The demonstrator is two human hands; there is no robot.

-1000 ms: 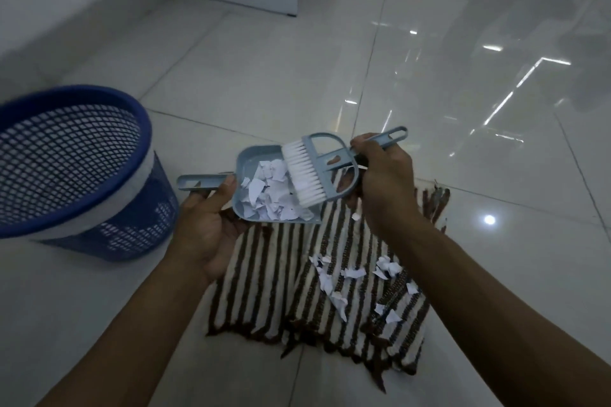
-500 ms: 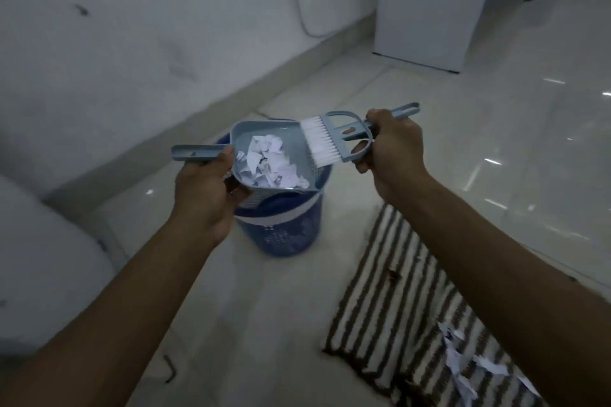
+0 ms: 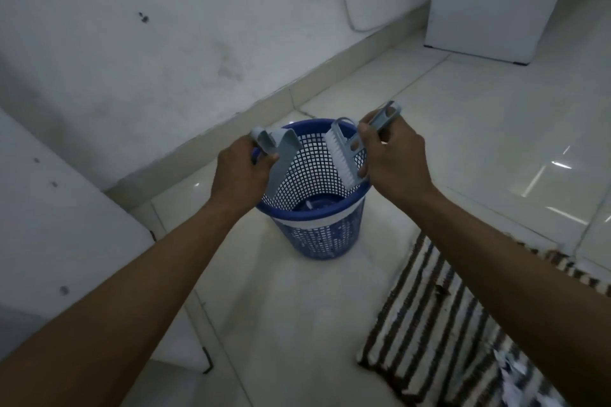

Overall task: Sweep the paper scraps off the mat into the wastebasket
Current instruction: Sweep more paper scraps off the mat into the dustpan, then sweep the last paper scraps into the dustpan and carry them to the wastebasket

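A blue mesh wastebasket (image 3: 325, 235) stands on the tiled floor ahead of me. My left hand (image 3: 243, 168) grips the handle of a pale blue dustpan (image 3: 281, 162), which is tipped steeply down over the basket's left rim. My right hand (image 3: 391, 155) grips the handle of a matching hand brush (image 3: 344, 155), bristles pointing into the basket. White paper scraps (image 3: 312, 205) show at the basket's bottom. The striped brown-and-white mat (image 3: 439, 324) lies at the lower right, with several paper scraps (image 3: 510, 373) on its near corner.
A white wall with a skirting board (image 3: 264, 102) runs behind the basket. A white cabinet (image 3: 496, 0) stands at the back right, and a white cable (image 3: 347, 0) hangs down the wall. A white piece of furniture (image 3: 59, 241) fills the left side.
Both hands carried the dustpan and brush from above the mat over to the wastebasket. The dustpan has tipped down and the scraps that lay in it have left it.
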